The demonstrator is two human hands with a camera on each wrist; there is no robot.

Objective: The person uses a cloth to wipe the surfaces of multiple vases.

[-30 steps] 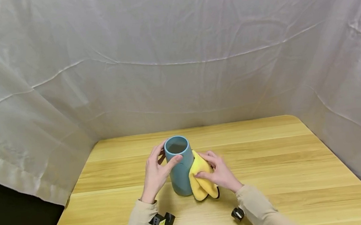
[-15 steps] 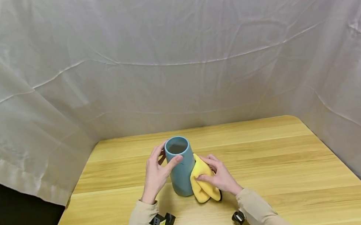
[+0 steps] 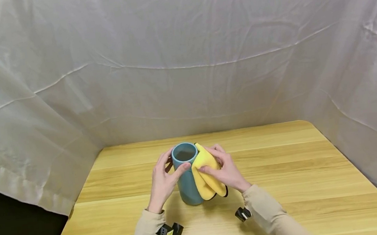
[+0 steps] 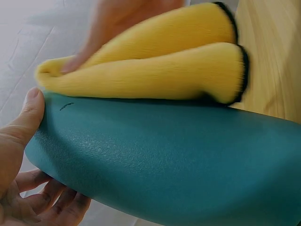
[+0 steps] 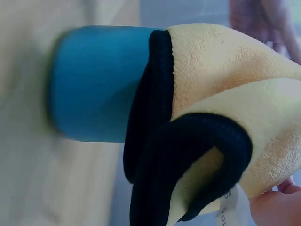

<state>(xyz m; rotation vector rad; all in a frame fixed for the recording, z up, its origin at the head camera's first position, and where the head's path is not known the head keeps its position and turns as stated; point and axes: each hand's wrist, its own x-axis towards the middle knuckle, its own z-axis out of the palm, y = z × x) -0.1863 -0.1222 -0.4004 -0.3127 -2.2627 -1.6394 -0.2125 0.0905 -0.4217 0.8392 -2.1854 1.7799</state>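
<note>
A tall blue vase (image 3: 187, 189) stands upright on the wooden table, its round mouth facing up. My left hand (image 3: 162, 182) grips it near the top from the left, thumb at the front and fingers behind. A folded yellow cloth (image 3: 205, 175) with black edging lies against the vase's right side, up at the rim. It is pinched by my right hand (image 3: 227, 171), thumb in front. The left wrist view shows a small dark mark (image 4: 67, 106) on the vase near its top. In the right wrist view, a white tag (image 5: 233, 207) hangs from the cloth.
The wooden table (image 3: 286, 176) extends around the vase on all sides. Grey fabric curtains (image 3: 186, 94) enclose it at the back and both sides. A black area (image 3: 13, 230) lies beyond the table's left edge.
After a slight slide down, my right hand has moved up with the cloth along the vase's right side to its rim. My left hand and the vase have stayed in place.
</note>
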